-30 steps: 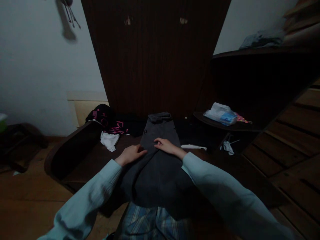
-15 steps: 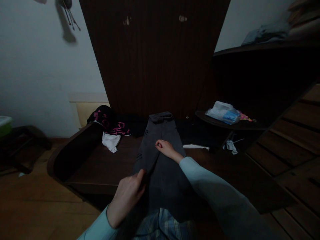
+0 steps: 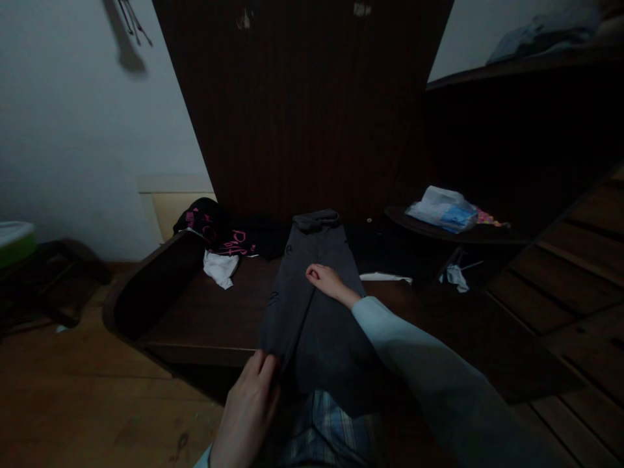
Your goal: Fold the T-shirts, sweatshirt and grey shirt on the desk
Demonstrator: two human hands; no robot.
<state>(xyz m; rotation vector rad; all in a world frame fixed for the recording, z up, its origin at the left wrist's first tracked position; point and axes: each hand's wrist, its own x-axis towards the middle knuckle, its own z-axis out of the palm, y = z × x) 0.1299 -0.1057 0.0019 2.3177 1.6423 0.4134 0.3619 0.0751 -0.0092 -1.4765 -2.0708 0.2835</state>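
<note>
On the dark wooden table point(image 3: 195, 318) lay a long grey cloth point(image 3: 324, 250), folded down its middle and hanging off the near edge. The left hand point(image 3: 248, 406) gripped the near end of the fold with its fingers closed. The right hand point(image 3: 327, 282) rested farther up the fold, fingers bent; I could not tell if they pinched. A small white cloth point(image 3: 220, 268) lay at the back left.

The grey garment point(image 3: 325, 260) is lying lengthwise on the counter point(image 3: 214, 318), left side folding inward (dark print showing).
</note>
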